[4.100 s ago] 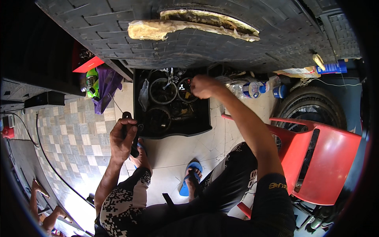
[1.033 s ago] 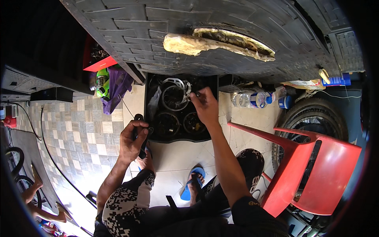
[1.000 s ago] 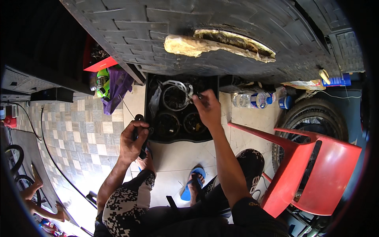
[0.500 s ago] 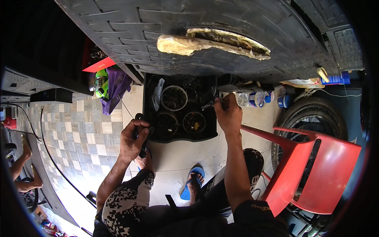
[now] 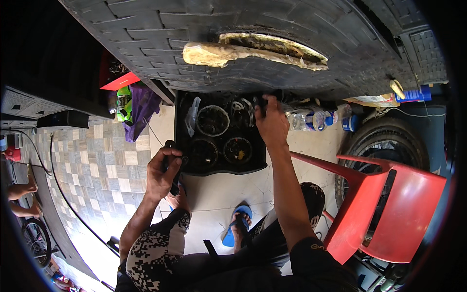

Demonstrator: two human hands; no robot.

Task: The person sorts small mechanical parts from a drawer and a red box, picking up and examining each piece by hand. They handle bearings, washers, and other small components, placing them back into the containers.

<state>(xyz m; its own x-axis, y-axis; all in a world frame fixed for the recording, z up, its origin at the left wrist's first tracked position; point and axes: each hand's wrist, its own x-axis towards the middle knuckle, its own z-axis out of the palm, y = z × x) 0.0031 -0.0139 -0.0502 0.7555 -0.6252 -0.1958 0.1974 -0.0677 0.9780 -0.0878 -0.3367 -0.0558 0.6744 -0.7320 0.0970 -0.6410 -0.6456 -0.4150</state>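
My left hand is closed around a black, narrow object, perhaps a handled tool, left of a pulled-out black drawer. My right hand reaches into the drawer's back right corner, fingers curled over dark items; whatever they grip is too dark to name. Beside those fingertips lie silvery metal parts. Round tubs of small parts stand in the drawer, among them a clear-rimmed one and one with a yellow bit. A clear plastic bag leans at the drawer's left.
A black woven-pattern cabinet front with a torn slot overhangs the drawer. At right are a red chair, wheels with tyres and plastic bottles. A purple bag and green bottle lie left. Another person's legs show far left.
My right hand has moved deeper into the drawer, away from me and slightly left. A silvery piece that was at its fingertips no longer shows there. My left hand stays nearly still.
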